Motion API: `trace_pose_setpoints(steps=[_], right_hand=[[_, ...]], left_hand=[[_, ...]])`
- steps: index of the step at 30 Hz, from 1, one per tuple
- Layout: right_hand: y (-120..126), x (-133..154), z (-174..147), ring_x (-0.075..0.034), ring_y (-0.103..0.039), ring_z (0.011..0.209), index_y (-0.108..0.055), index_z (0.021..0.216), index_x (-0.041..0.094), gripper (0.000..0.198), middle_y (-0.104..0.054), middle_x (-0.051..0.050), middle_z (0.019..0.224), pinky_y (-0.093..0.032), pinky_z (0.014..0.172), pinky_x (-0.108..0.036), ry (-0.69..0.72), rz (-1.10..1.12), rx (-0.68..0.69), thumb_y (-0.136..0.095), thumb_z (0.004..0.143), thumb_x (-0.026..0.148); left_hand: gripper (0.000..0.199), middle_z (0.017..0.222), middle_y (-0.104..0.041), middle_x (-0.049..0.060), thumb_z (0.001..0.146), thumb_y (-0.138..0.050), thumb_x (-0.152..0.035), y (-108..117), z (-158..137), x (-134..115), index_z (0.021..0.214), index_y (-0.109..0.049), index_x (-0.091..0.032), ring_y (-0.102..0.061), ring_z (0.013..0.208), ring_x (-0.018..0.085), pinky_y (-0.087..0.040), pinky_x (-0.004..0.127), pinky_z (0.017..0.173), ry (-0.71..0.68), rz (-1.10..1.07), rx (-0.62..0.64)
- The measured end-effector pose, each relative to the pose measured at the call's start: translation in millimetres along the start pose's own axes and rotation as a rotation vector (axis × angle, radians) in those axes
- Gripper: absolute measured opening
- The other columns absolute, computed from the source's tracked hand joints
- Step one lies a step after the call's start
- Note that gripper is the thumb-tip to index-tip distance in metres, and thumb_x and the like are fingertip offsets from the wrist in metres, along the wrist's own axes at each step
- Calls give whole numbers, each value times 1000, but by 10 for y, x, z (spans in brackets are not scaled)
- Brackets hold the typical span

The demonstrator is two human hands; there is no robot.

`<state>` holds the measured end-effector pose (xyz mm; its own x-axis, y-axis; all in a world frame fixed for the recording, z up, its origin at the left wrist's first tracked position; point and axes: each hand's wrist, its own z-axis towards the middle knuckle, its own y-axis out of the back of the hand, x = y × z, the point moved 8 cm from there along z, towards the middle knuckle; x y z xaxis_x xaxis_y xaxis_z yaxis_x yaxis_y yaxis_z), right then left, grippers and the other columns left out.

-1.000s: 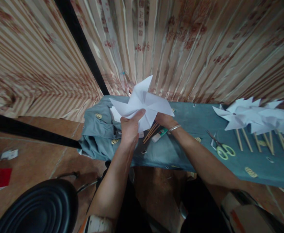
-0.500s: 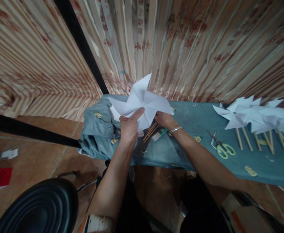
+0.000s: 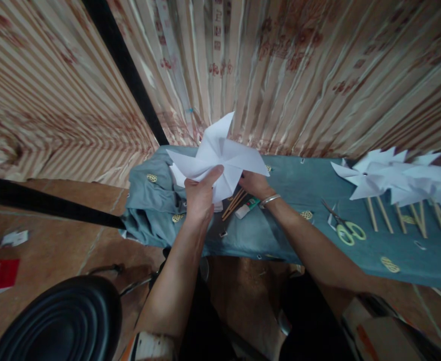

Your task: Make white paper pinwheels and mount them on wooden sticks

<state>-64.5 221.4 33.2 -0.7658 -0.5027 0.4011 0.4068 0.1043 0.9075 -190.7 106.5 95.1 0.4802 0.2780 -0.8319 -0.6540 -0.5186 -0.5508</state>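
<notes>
A white paper pinwheel is held up over the cloth-covered table, its folded blades facing me. My left hand pinches it from the near side, thumb pressed close to its centre. Behind the right-hand blade is my right hand, wearing a silver bracelet; its fingertips are hidden by the paper. Below the pinwheel lie several thin wooden sticks and a white and green glue tube. More white paper shows past the pinwheel's left edge.
Several finished pinwheels on sticks lie at the table's right, with yellow-green scissors nearer to me. The table has a grey-blue cloth. A curtain hangs behind it. Black poles and a black round stool are at the left.
The pinwheel and both hands have shifted only a few pixels up and left. The hold of my left hand looks the same.
</notes>
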Motion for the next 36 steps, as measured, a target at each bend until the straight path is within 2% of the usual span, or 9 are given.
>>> trace_pose_setpoints(steps=[7,11,14,18,20,23,29,33,36], right_hand=[[97,-28,-64,-27,-64,102,-69,108,17,31,-75,-11,101,-45,96,-39,-7,112,-119,-52,83,14],[226,-86,-154,-27,-63,103,-71,98,20,23,-74,-9,99,-46,96,-41,-14,224,-270,-54,82,19],[308,-204,-321,-26,-64,102,-71,85,20,16,-73,-9,102,-48,94,-40,-76,380,-373,-56,79,22],[340,-440,-676,-25,-66,101,-69,70,20,18,-72,-8,104,-48,96,-41,-193,606,-413,-60,77,33],[383,-587,-913,-26,-65,108,-70,71,19,18,-70,-10,115,-45,101,-43,-250,600,-456,-61,75,34],[439,-789,-1256,-29,-61,117,-70,71,19,18,-67,-14,123,-42,103,-45,-296,468,-477,-59,74,32],[437,-1026,-1670,-32,-59,120,-68,71,21,20,-68,-16,120,-44,101,-48,-293,219,-404,-55,78,34],[447,-1065,-1761,-31,-60,117,-69,77,20,21,-68,-15,119,-46,100,-48,-283,246,-392,-54,82,32],[535,-1106,-1808,-29,-61,116,-72,91,20,22,-67,-13,123,-46,100,-47,-296,381,-436,-56,81,33]], left_hand=[[41,85,-78,8,50,-86,-30,0,2,5,84,-74,-13,-73,91,28,-59,36,84,7,18,-1],[42,81,-77,7,48,-87,-31,-1,15,24,83,-75,-13,-74,89,27,-59,35,83,15,23,-2],[42,82,-78,7,48,-87,-30,-9,21,36,84,-75,-13,-74,89,27,-59,36,82,1,23,3],[43,83,-78,7,48,-86,-29,-52,-1,100,87,-75,-13,-73,89,27,-59,36,82,15,27,13],[44,84,-78,6,47,-87,-27,-103,-37,167,87,-75,-13,-73,88,26,-59,35,82,48,17,30],[40,82,-78,6,45,-87,-26,-206,-134,318,82,-75,-14,-73,87,27,-58,36,81,130,22,57],[35,75,-76,5,44,-88,-25,-418,-386,710,73,-72,-14,-73,89,28,-57,37,82,311,52,117],[34,73,-75,4,42,-89,-24,-519,-496,937,70,-72,-15,-73,80,24,-57,36,78,366,73,137],[34,74,-75,4,44,-88,-26,-617,-582,1102,72,-72,-14,-72,74,23,-57,35,74,397,110,179]])
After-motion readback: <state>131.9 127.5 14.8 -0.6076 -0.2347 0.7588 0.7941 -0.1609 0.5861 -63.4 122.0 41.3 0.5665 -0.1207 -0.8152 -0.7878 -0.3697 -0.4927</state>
